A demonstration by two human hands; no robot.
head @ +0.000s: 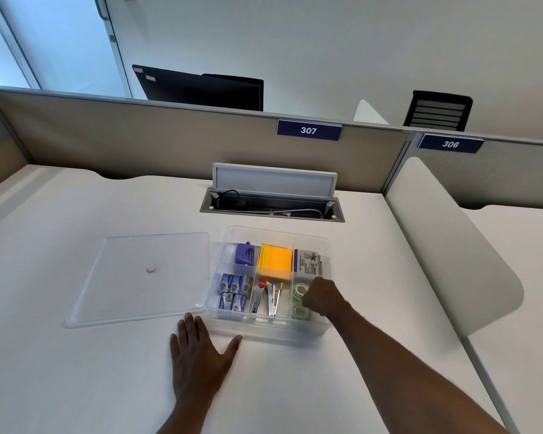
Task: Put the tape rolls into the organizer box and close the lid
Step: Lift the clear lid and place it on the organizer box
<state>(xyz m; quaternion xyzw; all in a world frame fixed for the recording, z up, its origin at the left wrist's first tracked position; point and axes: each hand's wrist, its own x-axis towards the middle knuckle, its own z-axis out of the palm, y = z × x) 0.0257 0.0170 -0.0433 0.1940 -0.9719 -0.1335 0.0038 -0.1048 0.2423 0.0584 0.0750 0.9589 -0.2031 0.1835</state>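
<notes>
The clear organizer box stands open in the middle of the white desk. Its front right compartment holds clear tape rolls: one roll lies further back, another roll sits near the front wall. My right hand reaches down into that compartment with curled fingers, right against the rolls; I cannot tell whether it grips one. My left hand lies flat on the desk, fingers spread, just in front of the box's front left corner. The clear lid lies flat to the left of the box.
Other compartments hold a purple punch, yellow sticky notes, staple boxes, staplers and a printed packet. An open cable tray sits behind the box. A white divider panel rises on the right.
</notes>
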